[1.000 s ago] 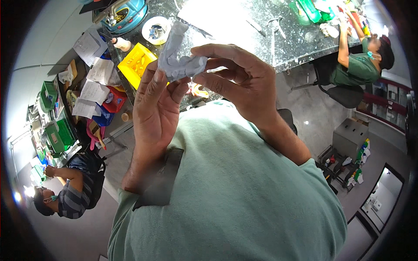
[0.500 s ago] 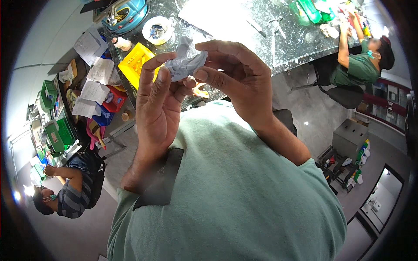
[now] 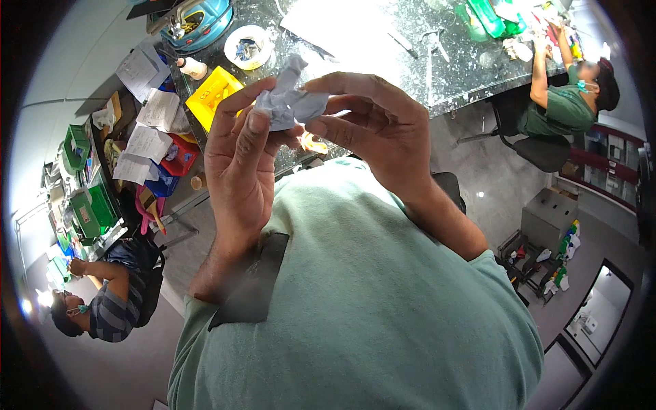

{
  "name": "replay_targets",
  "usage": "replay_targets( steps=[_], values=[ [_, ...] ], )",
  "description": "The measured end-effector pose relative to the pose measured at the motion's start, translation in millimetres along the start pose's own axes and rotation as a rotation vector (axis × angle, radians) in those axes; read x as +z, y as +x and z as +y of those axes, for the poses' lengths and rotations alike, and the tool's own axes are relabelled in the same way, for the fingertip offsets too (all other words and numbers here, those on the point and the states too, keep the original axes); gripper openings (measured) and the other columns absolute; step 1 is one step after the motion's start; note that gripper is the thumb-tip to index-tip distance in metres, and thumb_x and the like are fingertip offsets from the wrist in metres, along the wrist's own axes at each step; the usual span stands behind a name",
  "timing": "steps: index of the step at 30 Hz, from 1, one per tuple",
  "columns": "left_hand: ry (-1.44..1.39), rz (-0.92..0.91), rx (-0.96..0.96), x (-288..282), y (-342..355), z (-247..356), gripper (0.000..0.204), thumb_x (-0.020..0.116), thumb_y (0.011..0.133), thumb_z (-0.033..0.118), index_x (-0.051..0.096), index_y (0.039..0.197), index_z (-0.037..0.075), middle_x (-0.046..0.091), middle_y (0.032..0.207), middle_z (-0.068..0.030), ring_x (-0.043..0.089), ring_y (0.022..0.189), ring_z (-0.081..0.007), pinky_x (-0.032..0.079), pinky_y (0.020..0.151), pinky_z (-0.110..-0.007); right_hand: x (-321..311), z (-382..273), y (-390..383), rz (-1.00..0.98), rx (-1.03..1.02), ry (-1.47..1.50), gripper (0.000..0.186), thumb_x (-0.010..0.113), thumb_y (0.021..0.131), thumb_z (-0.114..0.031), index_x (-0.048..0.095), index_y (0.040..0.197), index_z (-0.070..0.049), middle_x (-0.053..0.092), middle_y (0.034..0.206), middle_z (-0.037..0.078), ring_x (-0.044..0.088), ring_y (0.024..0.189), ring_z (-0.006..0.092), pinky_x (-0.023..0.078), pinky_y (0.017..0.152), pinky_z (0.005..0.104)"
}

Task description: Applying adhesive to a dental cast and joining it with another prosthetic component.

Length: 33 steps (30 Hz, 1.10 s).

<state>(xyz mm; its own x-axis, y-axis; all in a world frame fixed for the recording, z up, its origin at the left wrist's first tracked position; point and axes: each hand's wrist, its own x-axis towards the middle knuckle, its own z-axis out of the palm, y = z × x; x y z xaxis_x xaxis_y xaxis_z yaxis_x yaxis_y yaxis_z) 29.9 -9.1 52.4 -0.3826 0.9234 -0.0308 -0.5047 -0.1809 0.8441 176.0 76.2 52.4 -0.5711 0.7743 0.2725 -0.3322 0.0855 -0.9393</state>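
Left hand [image 3: 239,154] pinching a crumpled pale-grey piece [image 3: 277,102] up before the bench [image 3: 454,85], right hand [image 3: 383,130] gripping its other side, left fingers blocking the yellow tray's [image 3: 198,102] corner, white bowl [image 3: 249,66] beyond, blue container [image 3: 220,17] farther back.

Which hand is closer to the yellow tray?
Left. The left hand is just right of the yellow tray, overlapping its edge in this view; the right hand is farther right, on the grey piece's far side.

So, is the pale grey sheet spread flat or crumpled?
Crumpled: the pale grey sheet shows creases and uneven folds between left hand and right hand.
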Motion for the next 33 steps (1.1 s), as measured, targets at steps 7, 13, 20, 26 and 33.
replay_targets(
  steps=[7, 13, 20, 26, 33],
  values=[
    [-0.067, -0.008, -0.046, 1.7, -2.2, -4.3, 0.039, 0.05, 0.1, 0.02, 0.046, 0.131, -0.004, 0.056, 0.123, -0.0165, 0.065, 0.095, -0.0181, 0.056, 0.082, -0.03, 2.6, -9.2, -0.7, 0.044, 0.114, -0.002, 0.037, 0.069, 0.085, -0.002, 0.058, 0.12, 0.002, 0.067, 0.105, 0.013, 0.067, 0.097, 0.0171, 0.058, 0.081, 0.0267],
    [-0.022, -0.025, 0.093, 1.1, 0.4, -4.0, 0.042, 0.049, 0.1, 0.018, 0.043, 0.136, -0.003, 0.056, 0.123, -0.0164, 0.063, 0.097, -0.0182, 0.054, 0.081, -0.03, 4.0, -7.9, -1.5, 0.066, -0.026, -0.066, 0.036, 0.069, 0.085, -0.003, 0.059, 0.12, 0.001, 0.067, 0.106, 0.013, 0.068, 0.096, 0.0172, 0.058, 0.082, 0.0275],
    [-0.007, -0.029, 0.088, 1.0, -1.5, -3.9, 0.049, 0.057, 0.095, 0.009, 0.04, 0.139, -0.004, 0.06, 0.118, -0.014, 0.061, 0.101, -0.0168, 0.051, 0.085, -0.03, 2.8, -5.0, -0.3, 0.019, -0.017, -0.08, 0.035, 0.067, 0.086, -0.002, 0.062, 0.12, -0.001, 0.066, 0.109, 0.013, 0.067, 0.096, 0.0176, 0.058, 0.085, 0.0295],
    [0.069, -0.004, 0.096, 1.4, -1.4, -1.6, 0.055, 0.062, 0.089, 0.002, 0.04, 0.139, -0.006, 0.06, 0.122, -0.0147, 0.058, 0.111, -0.017, 0.046, 0.096, -0.03, 4.3, -5.1, 1.0, 0.023, -0.049, -0.142, 0.036, 0.067, 0.085, -0.001, 0.062, 0.121, -0.002, 0.066, 0.111, 0.013, 0.067, 0.097, 0.0182, 0.058, 0.085, 0.0306],
    [0.083, 0.0, 0.101, 1.4, -1.6, 0.9, 0.056, 0.063, 0.087, 0.0, 0.041, 0.139, -0.006, 0.061, 0.122, -0.0155, 0.058, 0.113, -0.0172, 0.044, 0.098, -0.03, 0.3, -6.4, 5.9, -0.053, -0.133, -0.221, 0.033, 0.068, 0.085, -0.002, 0.065, 0.117, -0.003, 0.067, 0.11, 0.013, 0.068, 0.094, 0.0199, 0.058, 0.084, 0.0319]
  ],
)
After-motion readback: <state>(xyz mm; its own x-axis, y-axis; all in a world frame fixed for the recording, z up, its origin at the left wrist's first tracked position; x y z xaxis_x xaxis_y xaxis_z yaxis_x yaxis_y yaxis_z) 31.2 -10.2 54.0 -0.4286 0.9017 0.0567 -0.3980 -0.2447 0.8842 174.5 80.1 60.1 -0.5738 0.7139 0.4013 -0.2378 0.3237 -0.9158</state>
